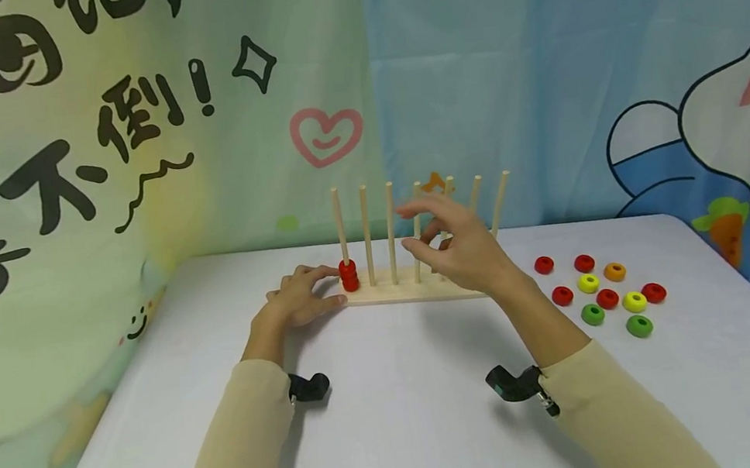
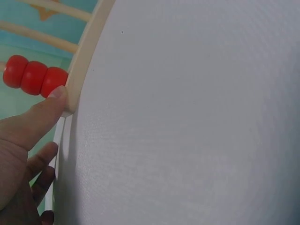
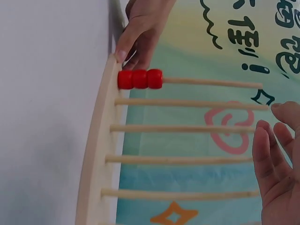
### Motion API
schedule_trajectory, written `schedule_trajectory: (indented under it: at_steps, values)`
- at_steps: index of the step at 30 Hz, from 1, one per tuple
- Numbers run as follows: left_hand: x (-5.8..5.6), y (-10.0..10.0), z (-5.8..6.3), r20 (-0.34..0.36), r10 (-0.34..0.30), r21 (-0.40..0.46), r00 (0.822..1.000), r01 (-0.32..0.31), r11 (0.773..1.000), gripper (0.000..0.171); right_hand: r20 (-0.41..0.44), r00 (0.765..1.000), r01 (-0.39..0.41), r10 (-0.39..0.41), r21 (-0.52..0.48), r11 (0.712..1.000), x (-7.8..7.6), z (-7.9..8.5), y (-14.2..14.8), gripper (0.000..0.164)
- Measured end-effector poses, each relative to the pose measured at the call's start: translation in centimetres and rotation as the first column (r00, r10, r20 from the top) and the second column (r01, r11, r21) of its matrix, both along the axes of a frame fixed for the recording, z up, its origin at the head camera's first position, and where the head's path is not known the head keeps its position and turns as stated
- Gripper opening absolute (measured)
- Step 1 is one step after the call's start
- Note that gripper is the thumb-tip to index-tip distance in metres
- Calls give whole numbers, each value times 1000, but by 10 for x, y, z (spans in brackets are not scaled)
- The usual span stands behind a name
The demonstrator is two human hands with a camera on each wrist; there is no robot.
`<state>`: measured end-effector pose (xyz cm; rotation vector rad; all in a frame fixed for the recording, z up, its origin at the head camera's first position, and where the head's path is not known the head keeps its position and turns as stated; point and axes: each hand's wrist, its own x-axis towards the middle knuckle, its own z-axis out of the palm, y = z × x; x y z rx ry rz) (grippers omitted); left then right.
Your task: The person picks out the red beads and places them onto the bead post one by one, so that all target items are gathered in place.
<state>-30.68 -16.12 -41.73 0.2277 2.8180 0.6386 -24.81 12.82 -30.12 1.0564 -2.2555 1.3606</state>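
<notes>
Three red beads (image 1: 349, 276) on seemingly seven-pegged rack (image 1: 389, 293).

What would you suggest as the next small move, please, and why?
Probably bring the right hand to the nearest loose red bead: that hand looks empty, three red beads sit on the leftmost peg with room above, and the left hand touches the base.

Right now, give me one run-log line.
left hand: grips peg rack at left end | right hand: empty, near pegs | leftmost peg: three red beads | loose beads: on table, right of rack
</notes>
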Motion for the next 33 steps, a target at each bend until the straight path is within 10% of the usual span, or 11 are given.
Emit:
schedule_trajectory:
  at_steps: [33]
  values:
    - [-2, 1, -1, 10, -4, -7, 1000, 4, 1000, 61, -54, 986, 162, -157, 108, 981, 8, -21, 71, 35]
